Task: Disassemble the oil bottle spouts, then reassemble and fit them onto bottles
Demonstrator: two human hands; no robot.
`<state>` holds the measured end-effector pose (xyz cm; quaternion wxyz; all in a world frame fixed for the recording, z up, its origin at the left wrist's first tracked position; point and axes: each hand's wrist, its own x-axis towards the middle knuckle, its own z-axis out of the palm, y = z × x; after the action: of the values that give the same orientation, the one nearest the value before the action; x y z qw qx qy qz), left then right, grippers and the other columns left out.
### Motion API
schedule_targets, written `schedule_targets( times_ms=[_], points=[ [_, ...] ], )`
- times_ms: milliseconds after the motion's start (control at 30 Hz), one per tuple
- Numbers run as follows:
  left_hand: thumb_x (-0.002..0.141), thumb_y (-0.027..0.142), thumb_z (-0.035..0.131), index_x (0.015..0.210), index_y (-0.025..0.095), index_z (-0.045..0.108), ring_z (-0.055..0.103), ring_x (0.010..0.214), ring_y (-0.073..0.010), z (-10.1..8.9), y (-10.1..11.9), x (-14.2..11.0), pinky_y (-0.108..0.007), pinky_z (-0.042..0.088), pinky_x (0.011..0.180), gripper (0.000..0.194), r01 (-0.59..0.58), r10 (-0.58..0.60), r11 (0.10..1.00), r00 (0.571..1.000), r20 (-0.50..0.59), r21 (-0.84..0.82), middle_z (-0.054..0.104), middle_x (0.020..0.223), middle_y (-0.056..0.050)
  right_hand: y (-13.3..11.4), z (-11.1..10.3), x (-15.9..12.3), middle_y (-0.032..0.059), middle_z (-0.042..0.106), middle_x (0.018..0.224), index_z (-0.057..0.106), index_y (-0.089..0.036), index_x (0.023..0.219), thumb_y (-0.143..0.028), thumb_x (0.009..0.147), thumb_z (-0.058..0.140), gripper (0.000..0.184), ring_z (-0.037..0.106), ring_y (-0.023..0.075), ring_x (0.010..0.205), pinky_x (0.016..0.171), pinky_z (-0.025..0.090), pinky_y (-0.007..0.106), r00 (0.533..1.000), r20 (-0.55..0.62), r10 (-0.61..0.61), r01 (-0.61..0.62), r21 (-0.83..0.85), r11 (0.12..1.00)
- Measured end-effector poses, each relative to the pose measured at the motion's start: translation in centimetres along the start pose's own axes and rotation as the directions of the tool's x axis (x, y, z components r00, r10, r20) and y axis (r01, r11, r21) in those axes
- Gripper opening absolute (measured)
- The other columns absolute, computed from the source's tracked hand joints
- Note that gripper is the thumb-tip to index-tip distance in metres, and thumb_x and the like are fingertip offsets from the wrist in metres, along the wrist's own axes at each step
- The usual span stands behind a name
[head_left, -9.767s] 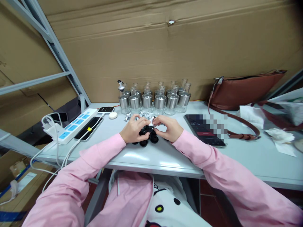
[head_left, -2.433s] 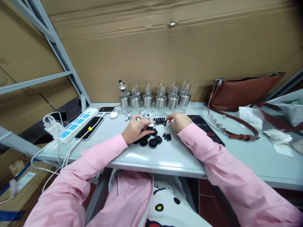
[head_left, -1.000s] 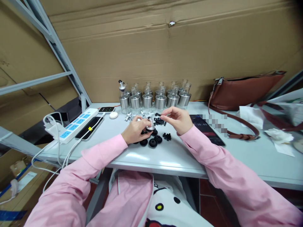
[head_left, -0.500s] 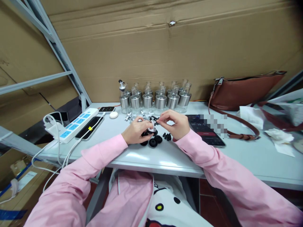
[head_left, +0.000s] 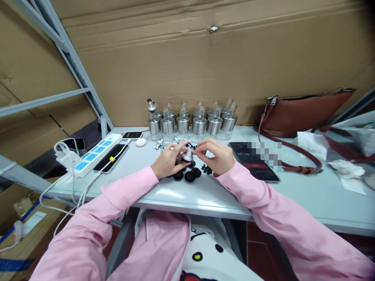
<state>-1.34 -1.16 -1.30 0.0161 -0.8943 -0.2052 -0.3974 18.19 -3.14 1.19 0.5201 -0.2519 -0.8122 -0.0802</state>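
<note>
Between thumb and fingers, my left hand [head_left: 168, 159] holds a silver and black bottle pourer [head_left: 188, 155] just above the desk. My right hand [head_left: 216, 155] is pinched against the pourer's right side; whatever is between its fingertips is too small to make out. Several round black stoppers [head_left: 190, 176] lie below the hands. A small cluster of black caps [head_left: 207, 169] rests beside the right wrist. Silver spout pieces [head_left: 159, 144] are strewn behind the left hand, partly hidden by it.
Glass bottles with steel sleeves [head_left: 199, 125] stand in rows at the back; the leftmost front bottle [head_left: 154, 125] carries a pourer. To the left are a power strip [head_left: 96, 154] and a phone [head_left: 110, 158]. On the right lie a tablet [head_left: 254, 166] and a brown bag [head_left: 301, 113].
My left fingers have shifted and opened wider around the pourer, so more of its silver body shows. The right hand stays pinched at nearly the same place beside it.
</note>
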Motion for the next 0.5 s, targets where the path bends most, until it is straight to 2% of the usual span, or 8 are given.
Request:
schedule_targets(
  times_ms=[200,300,500],
  points=[
    [0.084,0.038,0.054,0.141,0.022,0.009,0.059,0.068,-0.0149,0.15,-0.31,-0.05,-0.036,0.044,0.083,0.074,0.025,-0.026,0.999,0.999,0.03,0.04,0.065,0.098,-0.006,0.19,-0.03,-0.1,0.0038,0.064,0.076,0.06,-0.019,0.071,-0.018,0.081,0.054,0.012,0.057,0.0098,0.057,0.055,0.049,0.023,0.997,0.042,0.058,-0.059,0.014,0.998],
    [0.083,0.038,0.056,0.142,0.021,0.009,0.059,0.074,-0.0168,0.19,-0.37,-0.04,-0.036,0.044,0.082,0.077,0.035,-0.037,0.998,0.999,0.034,0.057,0.066,0.095,-0.006,0.26,0.0,-0.11,0.0035,0.063,0.076,0.059,-0.019,0.071,-0.017,0.081,0.053,0.012,0.056,0.0093,0.056,0.055,0.049,0.023,0.998,0.048,0.049,-0.051,0.025,0.998],
    [0.082,0.034,0.058,0.141,0.022,0.014,0.059,0.074,-0.0156,0.15,-0.44,-0.04,-0.035,0.042,0.082,0.075,-0.003,0.002,0.997,1.0,0.013,0.075,0.066,0.096,-0.004,0.3,0.06,-0.07,0.0032,0.062,0.073,0.058,-0.019,0.071,-0.017,0.081,0.053,0.012,0.056,0.0091,0.057,0.054,0.048,0.022,0.999,0.037,0.025,-0.026,0.016,1.0]
  ],
)
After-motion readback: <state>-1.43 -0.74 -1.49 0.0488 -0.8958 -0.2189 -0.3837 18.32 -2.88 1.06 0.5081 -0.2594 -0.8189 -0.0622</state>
